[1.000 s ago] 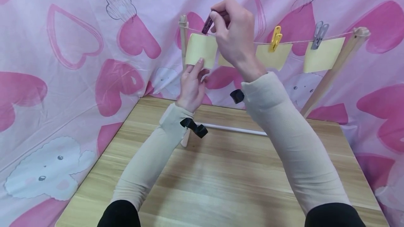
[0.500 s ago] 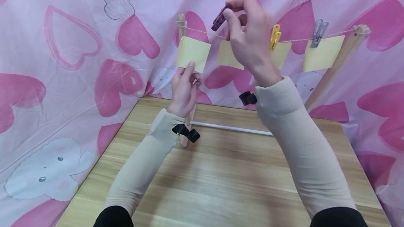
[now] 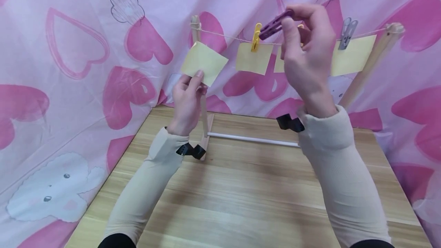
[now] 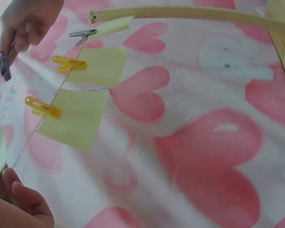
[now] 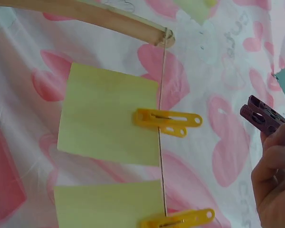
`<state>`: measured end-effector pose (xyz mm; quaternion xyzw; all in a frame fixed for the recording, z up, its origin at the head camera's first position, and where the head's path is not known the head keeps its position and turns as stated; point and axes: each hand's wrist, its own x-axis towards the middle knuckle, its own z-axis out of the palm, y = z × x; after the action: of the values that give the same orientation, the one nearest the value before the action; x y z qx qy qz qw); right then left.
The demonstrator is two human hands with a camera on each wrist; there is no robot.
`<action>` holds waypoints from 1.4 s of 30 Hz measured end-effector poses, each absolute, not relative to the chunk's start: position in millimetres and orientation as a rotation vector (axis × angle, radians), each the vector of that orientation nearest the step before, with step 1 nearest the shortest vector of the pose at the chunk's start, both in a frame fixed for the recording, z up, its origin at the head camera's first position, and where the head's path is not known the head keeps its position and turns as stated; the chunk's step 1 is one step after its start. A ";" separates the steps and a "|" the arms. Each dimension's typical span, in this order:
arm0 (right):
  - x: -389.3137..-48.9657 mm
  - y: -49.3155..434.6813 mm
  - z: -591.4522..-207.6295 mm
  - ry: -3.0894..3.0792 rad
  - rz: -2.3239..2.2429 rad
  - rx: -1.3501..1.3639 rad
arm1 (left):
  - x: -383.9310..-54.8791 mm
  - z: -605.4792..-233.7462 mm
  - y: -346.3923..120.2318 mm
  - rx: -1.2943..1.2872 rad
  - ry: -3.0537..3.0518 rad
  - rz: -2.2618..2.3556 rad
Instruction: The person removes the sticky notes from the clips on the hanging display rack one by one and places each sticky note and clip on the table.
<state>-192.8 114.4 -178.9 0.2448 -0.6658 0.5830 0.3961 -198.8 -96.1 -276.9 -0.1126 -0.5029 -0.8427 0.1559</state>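
My left hand pinches a pale yellow paper note by its lower edge, thumb in front. The note is tilted and stands off the string, near the left post. Up at the right, my right hand holds a purple clothespin between thumb and fingers, above the string. A yellow clothespin fixes another note to the string. Beyond it hangs a second note under a yellow clothespin, mostly hidden by my right hand in the head view.
Near the right post, a grey clothespin holds one more note on the string. A white rod runs low between the posts on the wooden table. A pink heart-patterned cloth hangs behind.
The right hand has moved right with the purple clothespin, away from the string by the note. The left hand has drawn the note left and slightly down, tilting it. One hanging note came into view.
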 end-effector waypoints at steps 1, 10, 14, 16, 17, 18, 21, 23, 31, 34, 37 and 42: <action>-190.0 117.9 -180.6 -1.681 1.471 0.609 | -196.5 -276.8 -97.7 -0.341 -1.467 -2.370; -165.0 137.1 -197.3 -1.471 1.561 0.584 | -175.7 -277.0 -114.4 -0.485 -1.585 -2.123; -153.3 142.9 -206.0 -1.371 1.682 0.547 | -166.6 -276.6 -122.5 -0.548 -1.594 -2.097; -146.1 147.2 -210.5 -1.354 1.699 0.521 | -162.9 -277.2 -126.2 -0.594 -1.590 -2.083; -142.6 149.6 -212.7 -1.346 1.706 0.511 | -160.7 -278.1 -127.9 -0.615 -1.591 -2.073; -139.3 151.9 -215.0 -1.337 1.715 0.498 | -158.4 -279.3 -129.6 -0.630 -1.594 -2.066; -130.4 158.5 -222.3 -1.336 1.718 0.475 | -150.5 -285.9 -136.1 -0.651 -1.638 -2.014; -125.0 162.4 -227.0 -1.331 1.735 0.457 | -145.0 -291.7 -140.8 -0.655 -1.669 -1.978; -104.6 184.9 -244.3 -1.321 1.751 0.394 | -130.9 -310.6 -163.5 -0.671 -1.663 -1.917; -99.3 197.3 -253.7 -1.325 1.744 0.365 | -127.0 -317.5 -173.0 -0.658 -1.681 -1.921; -94.4 210.7 -265.0 -1.350 1.730 0.343 | -123.4 -325.5 -182.9 -0.640 -1.729 -1.922; -87.2 233.1 -284.3 -1.394 1.723 0.285 | -120.8 -343.0 -198.8 -0.640 -1.835 -1.822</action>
<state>-87.2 233.1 -284.3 0.1145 -0.5607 0.6932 0.4382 -120.8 -198.8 -343.0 -0.2334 -0.6691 -0.6646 0.2367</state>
